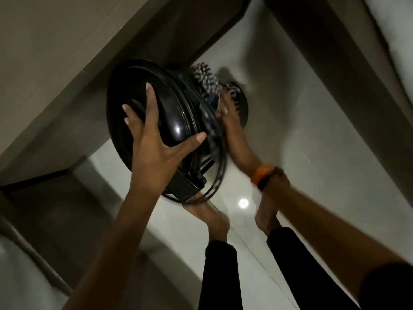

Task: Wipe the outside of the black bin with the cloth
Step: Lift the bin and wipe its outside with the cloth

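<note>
Down before your feet, the black bin tilts lid toward you: your left hand spreads flat, fingers straight, on that lid; your right hand presses the cloth against its side, grip blurred beyond telling.

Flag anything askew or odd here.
The black bin is tipped over, top toward the camera, with the left hand spread on it and the right hand at the cloth against its side. A thin wire hoop hangs loose near its rim.

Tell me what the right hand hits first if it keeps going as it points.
The right hand meets the patterned cloth first, bunched against the black bin; blur leaves depth unclear.
</note>
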The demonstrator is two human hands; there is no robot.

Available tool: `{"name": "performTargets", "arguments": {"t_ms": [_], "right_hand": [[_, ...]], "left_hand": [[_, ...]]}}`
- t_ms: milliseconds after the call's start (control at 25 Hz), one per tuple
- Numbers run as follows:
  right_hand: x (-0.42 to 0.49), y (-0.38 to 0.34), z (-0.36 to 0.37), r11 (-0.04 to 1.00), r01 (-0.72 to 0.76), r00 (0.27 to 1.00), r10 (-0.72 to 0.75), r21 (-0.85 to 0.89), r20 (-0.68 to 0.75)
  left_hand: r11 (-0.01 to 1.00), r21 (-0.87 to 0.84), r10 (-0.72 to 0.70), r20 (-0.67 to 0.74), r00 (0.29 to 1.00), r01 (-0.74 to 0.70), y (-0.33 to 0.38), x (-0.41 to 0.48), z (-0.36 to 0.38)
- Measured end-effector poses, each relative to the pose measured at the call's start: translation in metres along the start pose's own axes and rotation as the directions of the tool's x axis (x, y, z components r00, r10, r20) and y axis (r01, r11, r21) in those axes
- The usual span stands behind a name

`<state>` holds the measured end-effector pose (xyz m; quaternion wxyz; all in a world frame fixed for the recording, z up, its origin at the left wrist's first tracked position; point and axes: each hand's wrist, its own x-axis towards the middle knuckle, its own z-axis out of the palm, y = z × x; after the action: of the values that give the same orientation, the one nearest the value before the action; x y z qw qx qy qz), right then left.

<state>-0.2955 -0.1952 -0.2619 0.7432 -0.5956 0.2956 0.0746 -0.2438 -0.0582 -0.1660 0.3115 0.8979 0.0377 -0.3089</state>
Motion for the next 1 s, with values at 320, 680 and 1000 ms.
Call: {"name": "performTargets", "arguments": {"t_ms": [320,680,1000], "right_hand": [[0.011,0.073,0.015,0.998,-0.061,0.951,0.059,0.002,-0.305],[-0.066,0.039,0.071,0.996,0.085,0.965,-0.083,-0.005,-0.248],[0.099,0.144,-0.074,0.888,-0.262,0.892,0.372,0.378,-0.255]], "left_hand": [[0.984,-0.156,-0.103,-0.089,0.991,0.088,-0.018,-0.004,0.007],[0.987,-0.118,-0.119,-0.091,0.989,0.108,-0.009,-0.004,0.019],[0.999,0.022,-0.037,-0.155,0.987,0.041,0.010,-0.022,0.067]]}}
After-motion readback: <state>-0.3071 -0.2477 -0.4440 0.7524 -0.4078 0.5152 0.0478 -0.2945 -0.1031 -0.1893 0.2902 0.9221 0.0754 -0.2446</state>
